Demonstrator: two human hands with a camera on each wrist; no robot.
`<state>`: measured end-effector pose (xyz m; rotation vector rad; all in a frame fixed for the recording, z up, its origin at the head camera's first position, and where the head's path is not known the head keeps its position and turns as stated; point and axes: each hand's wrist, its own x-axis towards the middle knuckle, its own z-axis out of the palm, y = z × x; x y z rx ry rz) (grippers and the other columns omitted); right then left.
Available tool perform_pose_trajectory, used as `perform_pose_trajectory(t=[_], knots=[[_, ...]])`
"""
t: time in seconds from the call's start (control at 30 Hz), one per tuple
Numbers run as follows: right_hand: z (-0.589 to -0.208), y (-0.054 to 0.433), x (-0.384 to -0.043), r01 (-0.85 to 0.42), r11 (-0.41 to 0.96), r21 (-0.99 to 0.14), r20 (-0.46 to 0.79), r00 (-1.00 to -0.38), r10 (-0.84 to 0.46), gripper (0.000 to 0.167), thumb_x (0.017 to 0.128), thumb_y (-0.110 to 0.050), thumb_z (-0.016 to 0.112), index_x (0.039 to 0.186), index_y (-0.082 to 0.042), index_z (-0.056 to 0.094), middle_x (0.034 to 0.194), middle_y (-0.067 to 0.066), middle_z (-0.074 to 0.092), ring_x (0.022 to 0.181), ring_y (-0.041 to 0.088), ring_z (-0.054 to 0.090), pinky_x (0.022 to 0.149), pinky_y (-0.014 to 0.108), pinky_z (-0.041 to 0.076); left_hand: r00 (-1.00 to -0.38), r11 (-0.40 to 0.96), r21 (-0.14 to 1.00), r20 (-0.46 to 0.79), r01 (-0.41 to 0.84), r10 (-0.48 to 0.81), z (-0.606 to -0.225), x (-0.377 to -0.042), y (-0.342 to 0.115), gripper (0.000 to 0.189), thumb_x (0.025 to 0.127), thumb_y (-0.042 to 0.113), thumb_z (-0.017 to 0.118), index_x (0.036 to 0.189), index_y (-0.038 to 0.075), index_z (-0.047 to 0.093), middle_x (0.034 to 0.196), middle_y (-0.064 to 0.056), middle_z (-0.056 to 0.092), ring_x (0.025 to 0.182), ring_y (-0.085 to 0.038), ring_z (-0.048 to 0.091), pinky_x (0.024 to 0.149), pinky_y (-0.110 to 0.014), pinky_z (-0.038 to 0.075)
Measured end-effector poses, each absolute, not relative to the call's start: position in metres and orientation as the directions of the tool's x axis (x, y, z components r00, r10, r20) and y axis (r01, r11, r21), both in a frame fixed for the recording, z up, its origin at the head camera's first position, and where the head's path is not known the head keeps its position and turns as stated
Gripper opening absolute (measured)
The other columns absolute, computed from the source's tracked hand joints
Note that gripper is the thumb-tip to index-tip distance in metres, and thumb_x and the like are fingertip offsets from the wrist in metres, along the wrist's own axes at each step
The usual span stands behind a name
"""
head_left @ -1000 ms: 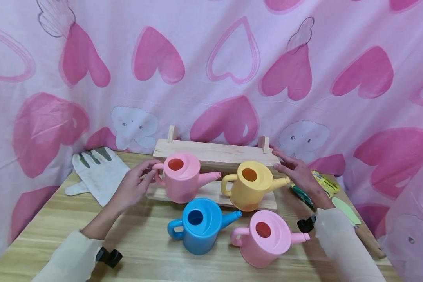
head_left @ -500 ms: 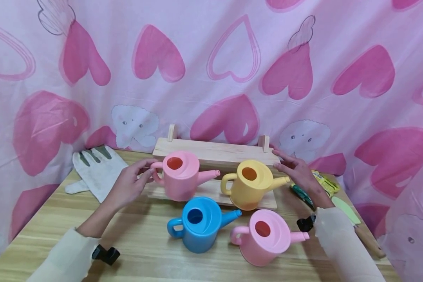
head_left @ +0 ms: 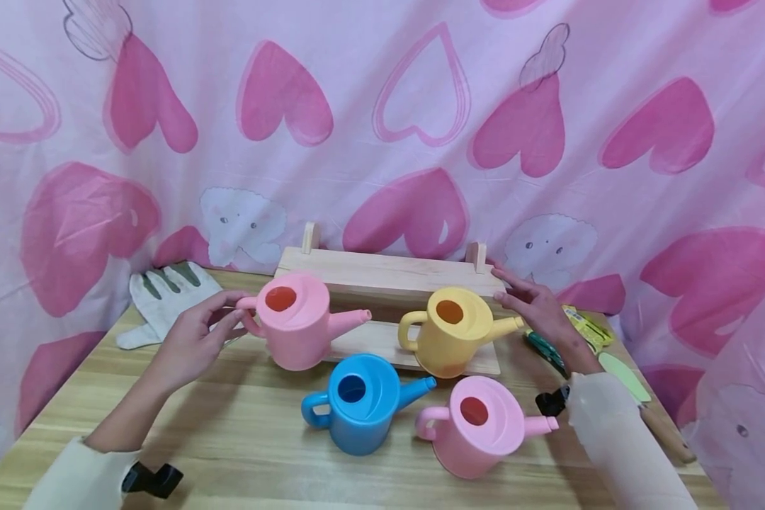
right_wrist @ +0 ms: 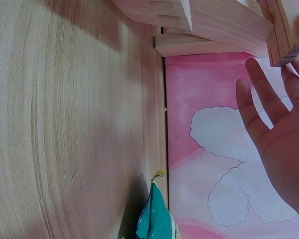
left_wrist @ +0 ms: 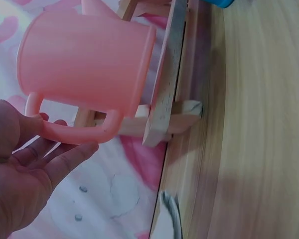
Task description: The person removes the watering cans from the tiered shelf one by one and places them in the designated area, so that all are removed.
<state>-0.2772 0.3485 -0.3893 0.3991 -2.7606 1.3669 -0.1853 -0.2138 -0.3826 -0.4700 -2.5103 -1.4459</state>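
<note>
A pink watering can hangs at the left end of the wooden two-tier rack. My left hand pinches its handle. In the left wrist view, the can's base looks raised slightly off the lower board. My right hand touches the right end of the upper board with nearly straight fingers. On the lower board's right side stands a yellow watering can. In front of the rack, a blue watering can and a second pink watering can stand upright on the table.
A white work glove lies at the back left of the table. Right of the rack lie a green-and-yellow packet and a pale green hand trowel with a wooden handle. A heart-print curtain hangs behind.
My left hand has drawn the pink watering can leftward, out past the left end of the rack. The right hand and the other cans have stayed in place.
</note>
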Motion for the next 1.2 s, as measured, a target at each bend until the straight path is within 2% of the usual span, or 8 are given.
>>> perform_pose_trajectory(t=[0.07, 0.2, 0.37, 0.47, 0.73, 0.93, 1.07, 1.2], knots=[[-0.389, 0.348, -0.276, -0.239, 0.588, -0.772, 0.139, -0.968, -0.211, 0.059, 0.103, -0.038, 0.064, 0.158, -0.029, 0.042, 0.164, -0.001, 0.032, 0.148, 0.034, 0.035, 0.107, 0.047, 0.042, -0.925, 0.463, 0.801, 0.339, 0.379, 0.171, -0.383, -0.18, -0.221, 0.033, 0.105, 0.005, 0.058, 0.138, 0.003, 0.059, 0.125, -0.015, 0.064, 0.106, -0.021, 0.065, 0.08, -0.029, 0.059], [-0.388, 0.347, -0.275, -0.249, 0.589, -0.768, 0.147, -0.965, -0.217, 0.059, 0.104, -0.037, 0.064, 0.158, -0.027, 0.042, 0.164, 0.0, 0.033, 0.146, 0.036, 0.037, 0.106, 0.047, 0.043, -0.922, 0.451, 0.805, 0.35, 0.385, 0.163, -0.384, -0.17, -0.232, 0.03, 0.105, 0.005, 0.059, 0.134, 0.001, 0.061, 0.116, -0.017, 0.066, 0.098, -0.012, 0.066, 0.079, -0.026, 0.059], [-0.388, 0.346, -0.275, -0.268, 0.582, -0.767, 0.161, -0.96, -0.23, 0.058, 0.103, -0.036, 0.064, 0.157, -0.029, 0.043, 0.164, -0.002, 0.034, 0.147, 0.033, 0.036, 0.107, 0.035, 0.044, -0.919, 0.416, 0.82, 0.357, 0.393, 0.165, -0.386, -0.156, -0.244, 0.027, 0.104, 0.001, 0.058, 0.131, -0.002, 0.061, 0.103, -0.017, 0.068, 0.091, -0.015, 0.07, 0.08, -0.028, 0.059], [-0.388, 0.345, -0.276, -0.274, 0.568, -0.776, 0.167, -0.958, -0.235, 0.058, 0.103, -0.036, 0.065, 0.157, -0.029, 0.044, 0.164, -0.004, 0.034, 0.147, 0.031, 0.037, 0.105, 0.027, 0.045, -0.922, 0.404, 0.828, 0.349, 0.388, 0.171, -0.387, -0.145, -0.247, 0.028, 0.104, -0.001, 0.057, 0.132, -0.005, 0.059, 0.104, -0.017, 0.068, 0.091, -0.014, 0.071, 0.079, -0.029, 0.06], [-0.387, 0.346, -0.276, -0.274, 0.57, -0.775, 0.168, -0.958, -0.232, 0.058, 0.104, -0.035, 0.064, 0.157, -0.028, 0.043, 0.164, -0.002, 0.033, 0.146, 0.033, 0.037, 0.105, 0.026, 0.045, -0.918, 0.348, 0.852, 0.335, 0.39, 0.21, -0.391, -0.126, -0.248, 0.027, 0.103, -0.005, 0.056, 0.13, -0.006, 0.059, 0.098, -0.018, 0.071, 0.091, -0.02, 0.074, 0.08, -0.033, 0.06], [-0.388, 0.346, -0.277, -0.296, 0.548, -0.783, 0.186, -0.951, -0.248, 0.057, 0.104, -0.032, 0.064, 0.157, -0.027, 0.044, 0.164, -0.003, 0.033, 0.147, 0.033, 0.036, 0.1, 0.015, 0.043, -0.921, 0.405, 0.828, 0.333, 0.388, 0.202, -0.397, -0.118, -0.25, 0.029, 0.102, -0.006, 0.059, 0.13, -0.004, 0.06, 0.105, -0.011, 0.071, 0.093, -0.015, 0.073, 0.078, -0.029, 0.06], [-0.388, 0.347, -0.278, -0.294, 0.557, -0.776, 0.188, -0.952, -0.24, 0.058, 0.104, -0.033, 0.065, 0.157, -0.026, 0.043, 0.165, -0.002, 0.032, 0.147, 0.034, 0.036, 0.1, 0.015, 0.043, -0.924, 0.42, 0.824, 0.327, 0.382, 0.198, -0.402, -0.115, -0.25, 0.029, 0.101, -0.006, 0.061, 0.129, -0.005, 0.06, 0.11, -0.01, 0.07, 0.097, -0.01, 0.071, 0.078, -0.027, 0.06], [-0.39, 0.347, -0.279, -0.295, 0.55, -0.782, 0.192, -0.952, -0.238, 0.057, 0.104, -0.031, 0.065, 0.157, -0.025, 0.044, 0.164, 0.0, 0.033, 0.147, 0.034, 0.036, 0.1, 0.016, 0.043, -0.924, 0.413, 0.827, 0.321, 0.381, 0.208, -0.408, -0.114, -0.249, 0.026, 0.1, -0.006, 0.061, 0.126, -0.004, 0.062, 0.107, -0.009, 0.071, 0.099, -0.008, 0.069, 0.078, -0.026, 0.06]])
